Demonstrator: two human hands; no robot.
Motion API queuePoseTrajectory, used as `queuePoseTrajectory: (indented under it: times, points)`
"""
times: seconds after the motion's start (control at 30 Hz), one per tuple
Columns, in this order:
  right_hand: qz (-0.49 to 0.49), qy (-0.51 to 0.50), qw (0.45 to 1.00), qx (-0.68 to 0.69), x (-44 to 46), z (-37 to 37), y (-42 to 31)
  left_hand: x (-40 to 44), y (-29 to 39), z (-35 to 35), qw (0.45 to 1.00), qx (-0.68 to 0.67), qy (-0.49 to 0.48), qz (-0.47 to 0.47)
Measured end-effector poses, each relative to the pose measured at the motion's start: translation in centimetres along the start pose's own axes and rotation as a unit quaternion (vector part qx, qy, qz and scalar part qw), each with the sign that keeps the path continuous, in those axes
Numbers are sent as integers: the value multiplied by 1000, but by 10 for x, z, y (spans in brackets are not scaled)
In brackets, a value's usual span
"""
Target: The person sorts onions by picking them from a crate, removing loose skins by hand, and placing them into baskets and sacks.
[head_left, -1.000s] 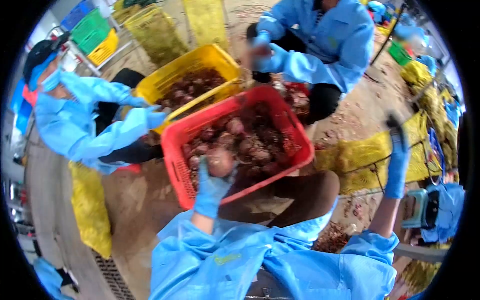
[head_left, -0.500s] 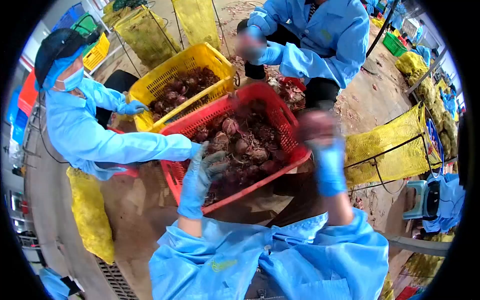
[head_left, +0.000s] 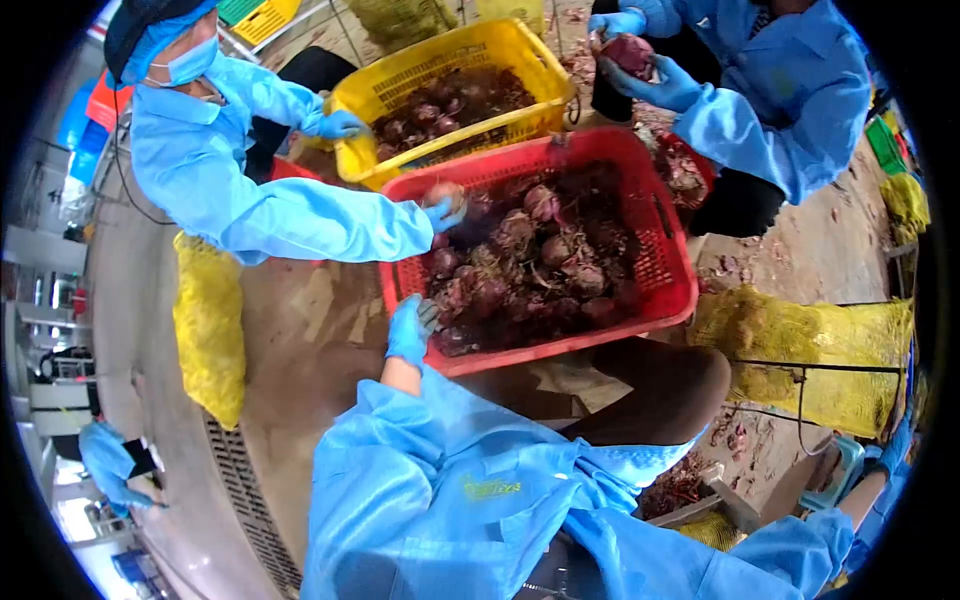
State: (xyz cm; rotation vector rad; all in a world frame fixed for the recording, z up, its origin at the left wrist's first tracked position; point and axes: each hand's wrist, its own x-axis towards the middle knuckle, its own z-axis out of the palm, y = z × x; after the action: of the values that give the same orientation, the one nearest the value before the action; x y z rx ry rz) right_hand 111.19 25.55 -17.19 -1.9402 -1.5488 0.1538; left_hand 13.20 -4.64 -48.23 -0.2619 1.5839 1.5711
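Observation:
My left hand (head_left: 408, 330), in a blue glove with soiled fingertips, is at the near left corner of the red crate (head_left: 520, 350). Its fingers reach over the rim beside the onions (head_left: 490, 290), and I see nothing held in them. The onions are reddish-purple, with loose dry skins and roots among them. Far to the right, my right arm stretches away from the crate. Only part of my gloved right hand (head_left: 890, 455) shows at the dark edge of the view; its fingers cannot be made out.
A co-worker on the left holds an onion (head_left: 445, 197) over the red crate, other hand at the yellow crate (head_left: 470, 145). Another person grips a large onion (head_left: 630, 55). Yellow mesh sacks (head_left: 210, 330) stand left and right (head_left: 810, 350). A floor drain (head_left: 245, 480) runs along the left.
My right hand, which held an onion beside the crate, has swung to the far right edge. My left hand has drawn back to the crate's rim. The view has shifted.

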Motion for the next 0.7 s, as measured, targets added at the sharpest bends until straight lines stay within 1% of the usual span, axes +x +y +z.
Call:
queuePoseTrajectory:
  times: [0.03, 0.07, 0.1, 0.13, 0.17, 0.2, 0.23, 0.27, 0.3, 0.33, 0.37, 0.4, 0.43, 0.47, 0.5, 0.53, 0.57, 0.6, 0.67, 0.7]
  points:
    - [-38, 14, 998, -38, -7, 1, -8, 5, 0, -2, 998, -44, 47, -2]
    - [-75, 30, 994, -76, -14, 3, -16, 5, 1, -2, 998, -32, 52, -11]
    - [-108, 88, 985, -103, -20, -1, -23, 3, -3, -2, 1000, 12, 15, 20]
    - [-133, 151, 975, -96, -40, 8, -47, 4, -7, -2, 997, 53, -24, 50]
    - [-154, 215, 961, -78, -64, 17, -78, 13, -12, -3, 989, 128, -48, 54]
    - [-161, 261, 951, -41, -87, 31, -110, 0, -10, 13, 986, 154, -53, 46]
    - [-165, 287, 944, 7, -111, 46, -139, -4, -10, 24, 975, 202, -83, 32]
    - [-157, 279, 945, 66, -134, 69, -167, -4, -14, 33, 962, 248, -114, 17]
    - [-149, 248, 949, 126, -160, 97, -194, 2, -25, 37, 944, 295, -137, 56]
    - [-135, 186, 958, 174, -184, 127, -221, 12, -39, 42, 921, 339, -167, 92]
    - [-128, 99, 968, 191, -206, 161, -250, 18, -50, 48, 904, 387, -167, 73]
    - [-158, 21, 976, 148, -228, 199, -286, 16, -56, 55, 903, 385, -176, 66]
    - [-192, -56, 974, 107, -249, 238, -323, 9, -57, 62, 829, 517, -190, 100]
    - [-232, -184, 955, 14, -270, 263, -381, 2, -54, 70, 734, 635, -199, 137]
    - [-326, -249, 912, 5, -279, 303, -399, -6, -52, 79, 711, 659, -231, 79]
    - [-302, -353, 886, 8, -286, 341, -410, -5, -59, 76, 689, 664, -275, 90]
    - [-248, -448, 859, 5, -293, 367, -427, -11, -57, 77, 678, 674, -281, 86]
    - [-315, -444, 838, -33, -297, 418, -396, -20, -53, 80, 668, 683, -285, 82]
    - [-323, -512, 778, -168, -296, 492, -366, -24, -50, 80, 678, 677, -280, 64]
    - [-324, -516, 774, -171, -292, 508, -369, -26, -50, 80, 684, 674, -274, 50]
